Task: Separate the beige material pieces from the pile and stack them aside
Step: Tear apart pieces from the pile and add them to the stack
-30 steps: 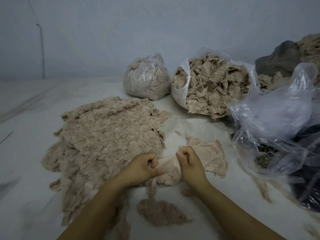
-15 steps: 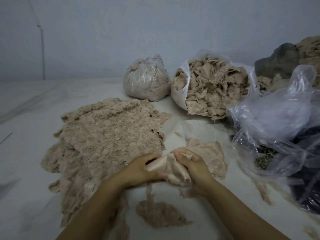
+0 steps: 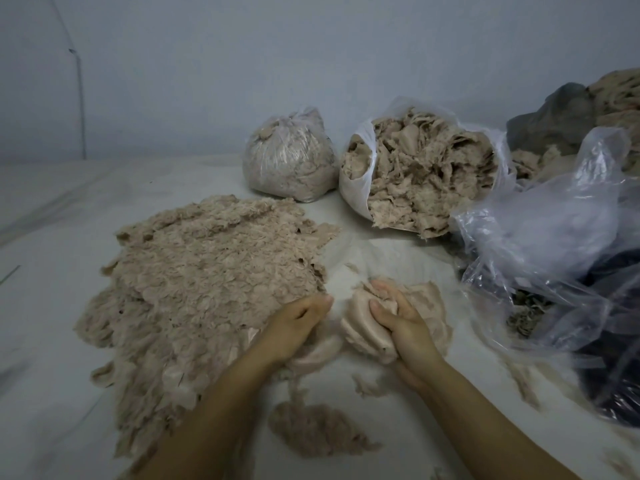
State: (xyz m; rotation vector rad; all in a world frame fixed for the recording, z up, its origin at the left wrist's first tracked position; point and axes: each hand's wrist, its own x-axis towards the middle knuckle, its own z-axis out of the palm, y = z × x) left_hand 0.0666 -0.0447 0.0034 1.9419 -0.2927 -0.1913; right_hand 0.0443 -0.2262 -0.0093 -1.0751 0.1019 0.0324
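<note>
Looking down from the head camera, the nearest thing was a small fluffy clump of beige fibre lying on the white tabletop between the two forearms. Just above it, the right hand had its fingers curled round a bunched wad of beige pieces, gripping it firmly. The left hand lay just beside it, fingers loosely bent, resting on a single smooth piece at the edge of the spread; whether it pinched that piece could not be told.

Half a second earlier both hands were closed on the same bunch, held together. Now they had come apart, a gap showing between them, the left carried toward the spread on its side. That reads as one piece peeled off the bunch and on its way to the stack, so the sorting step looked mid-cycle, with the bunch in the right hand yet to be worked through.

Under and beyond the right hand lay a few flat beige pieces. To the left spread the large layered stack of separated pieces. Farther back stood a tied bag and an open bag of beige scraps, with crumpled clear plastic at the right and the pale wall behind.
</note>
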